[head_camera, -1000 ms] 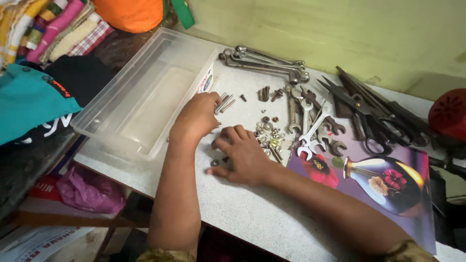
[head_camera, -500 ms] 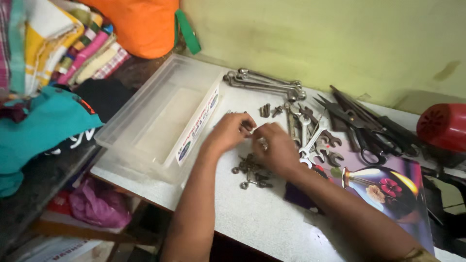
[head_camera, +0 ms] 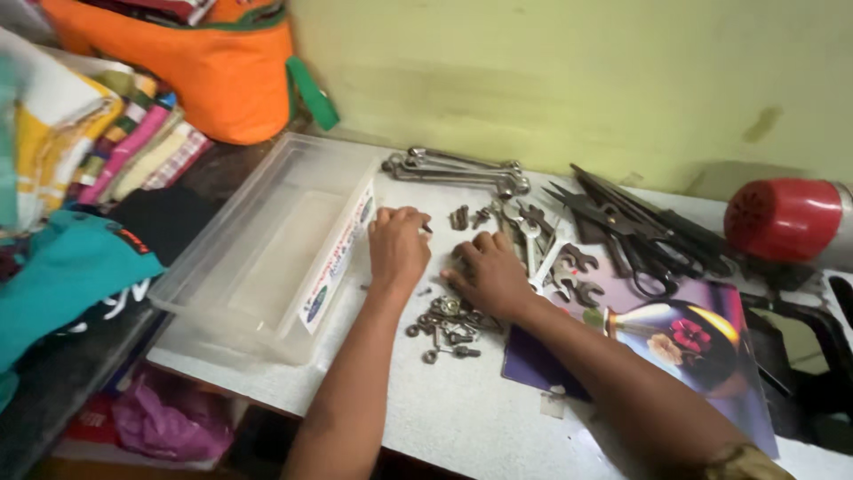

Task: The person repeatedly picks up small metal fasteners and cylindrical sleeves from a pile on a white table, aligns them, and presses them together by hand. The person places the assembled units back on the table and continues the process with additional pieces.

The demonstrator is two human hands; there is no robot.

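Two hands rest on a white table (head_camera: 462, 418), seen from above by the head camera. The left hand (head_camera: 397, 249) lies palm down, right beside a clear plastic box (head_camera: 267, 258). Its fingers are bent and close together at the tips, and something small and dark pokes out by them, but I cannot tell if the fingers pinch it. The right hand (head_camera: 487, 274) lies flat next to it, fingers curled down on the table. I cannot tell if it holds anything.

Just below both hands sits a little heap of nuts and bolts (head_camera: 447, 324), touching the table and near the wrists. A few more small bolts (head_camera: 469, 217) lie just above the hands. Long spanners (head_camera: 453, 167) lie at the back near the yellow wall. Small spanners (head_camera: 555, 258) lie to the right of the right hand. Black scissors (head_camera: 635, 227) lie further right, and a red round thing (head_camera: 782, 218) is at the far edge. A picture card with a flower (head_camera: 675, 342) lies under the right arm. An orange bag (head_camera: 213, 71) and folded cloths (head_camera: 133, 151) are on the left.
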